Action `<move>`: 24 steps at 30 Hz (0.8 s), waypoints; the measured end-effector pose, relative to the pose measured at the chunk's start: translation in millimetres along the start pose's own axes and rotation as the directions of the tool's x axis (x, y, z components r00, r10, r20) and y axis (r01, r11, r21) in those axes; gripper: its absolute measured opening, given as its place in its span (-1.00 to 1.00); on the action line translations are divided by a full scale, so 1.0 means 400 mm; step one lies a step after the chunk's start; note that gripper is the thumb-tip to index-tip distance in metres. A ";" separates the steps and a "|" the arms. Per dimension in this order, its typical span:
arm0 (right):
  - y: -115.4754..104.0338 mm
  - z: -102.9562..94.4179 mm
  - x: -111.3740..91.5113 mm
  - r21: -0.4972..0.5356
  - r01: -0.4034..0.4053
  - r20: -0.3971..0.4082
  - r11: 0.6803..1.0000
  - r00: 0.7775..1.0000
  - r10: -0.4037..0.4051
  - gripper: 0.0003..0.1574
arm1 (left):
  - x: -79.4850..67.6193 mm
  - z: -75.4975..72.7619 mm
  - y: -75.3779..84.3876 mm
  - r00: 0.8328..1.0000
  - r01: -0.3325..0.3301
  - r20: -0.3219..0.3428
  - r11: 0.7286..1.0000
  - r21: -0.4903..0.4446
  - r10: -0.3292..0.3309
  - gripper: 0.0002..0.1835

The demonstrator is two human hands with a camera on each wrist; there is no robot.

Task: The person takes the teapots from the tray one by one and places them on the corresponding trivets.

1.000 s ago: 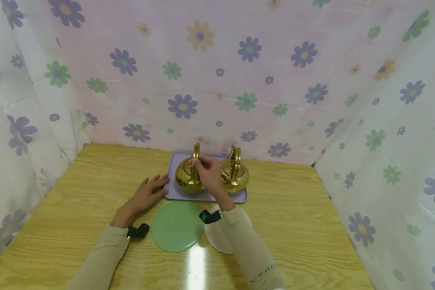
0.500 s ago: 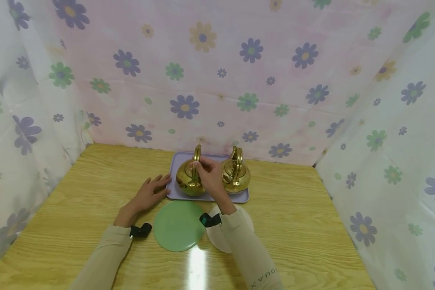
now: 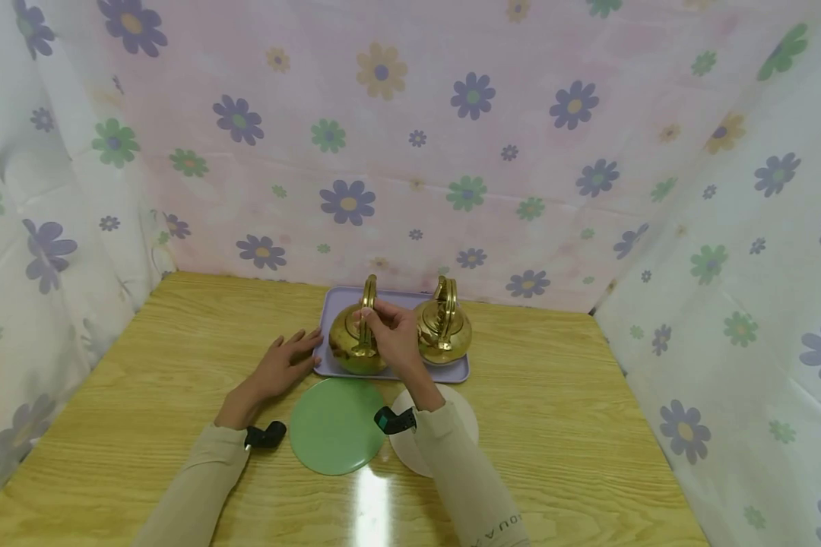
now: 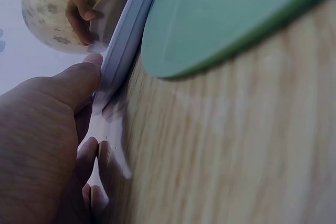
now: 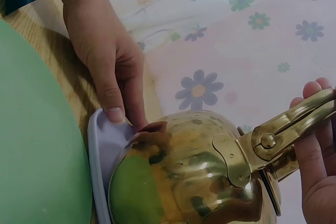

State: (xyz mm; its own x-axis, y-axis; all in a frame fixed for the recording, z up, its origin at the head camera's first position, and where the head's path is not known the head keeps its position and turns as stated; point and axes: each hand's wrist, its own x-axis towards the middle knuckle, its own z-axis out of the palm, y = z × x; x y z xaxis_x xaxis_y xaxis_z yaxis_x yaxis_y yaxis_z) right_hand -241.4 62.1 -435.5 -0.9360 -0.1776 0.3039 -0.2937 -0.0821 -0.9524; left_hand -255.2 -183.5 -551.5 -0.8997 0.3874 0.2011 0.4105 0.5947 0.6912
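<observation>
Two shiny brass kettles stand on a lilac tray (image 3: 331, 296). My right hand (image 3: 398, 338) grips the upright swing handle (image 5: 294, 121) of the left kettle (image 3: 347, 346), thumb on one side and fingers on the other. That kettle's lid is partly behind the hand. The right kettle (image 3: 460, 334) stands just beside the wrist, its handle also up. My left hand (image 3: 280, 367) lies at the tray's left edge, fingers spread and straight. In the left wrist view its thumb (image 4: 86, 74) touches the tray's rim.
In front of the tray lie a round green mat (image 3: 335, 425) and a round white mat (image 3: 410, 448), the latter partly under the right forearm. A wooden table (image 3: 554, 425) bears everything. Flowered curtains (image 3: 410, 167) rise behind and at both sides.
The left kettle has shifted slightly left and toward me, with my right hand on its handle. My left hand keeps its place at the tray's edge.
</observation>
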 end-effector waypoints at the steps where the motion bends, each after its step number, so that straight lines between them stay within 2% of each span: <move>1: 0.002 0.000 0.000 0.006 0.005 -0.002 1.000 1.000 -0.005 -0.67 | 0.000 0.000 0.000 1.000 -0.001 -0.001 1.000 -0.001 0.001 -0.46; 7: 0.017 0.002 -0.003 0.030 0.021 -0.009 0.999 1.000 -0.021 -0.66 | -0.002 0.000 -0.001 1.000 -0.007 -0.001 1.000 -0.010 0.007 -0.46; 19: 0.007 0.004 -0.026 0.046 0.072 0.030 0.996 0.997 -0.073 -0.65 | -0.004 0.000 0.009 1.000 -0.007 -0.010 1.000 -0.015 0.007 -0.47; 24: 0.002 0.003 -0.034 0.057 0.060 0.046 0.997 0.997 -0.063 -0.64 | -0.004 0.000 0.008 1.000 -0.016 -0.015 1.000 -0.010 0.015 -0.47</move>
State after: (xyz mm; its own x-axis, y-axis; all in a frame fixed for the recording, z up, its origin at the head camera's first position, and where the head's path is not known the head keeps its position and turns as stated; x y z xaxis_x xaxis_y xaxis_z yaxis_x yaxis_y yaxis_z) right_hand -228.6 63.4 -440.4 -0.9059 -0.2166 0.3640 -0.3380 -0.1481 -0.9294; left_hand -252.2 -182.2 -549.6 -0.8954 0.3857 0.2224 0.4231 0.5816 0.6948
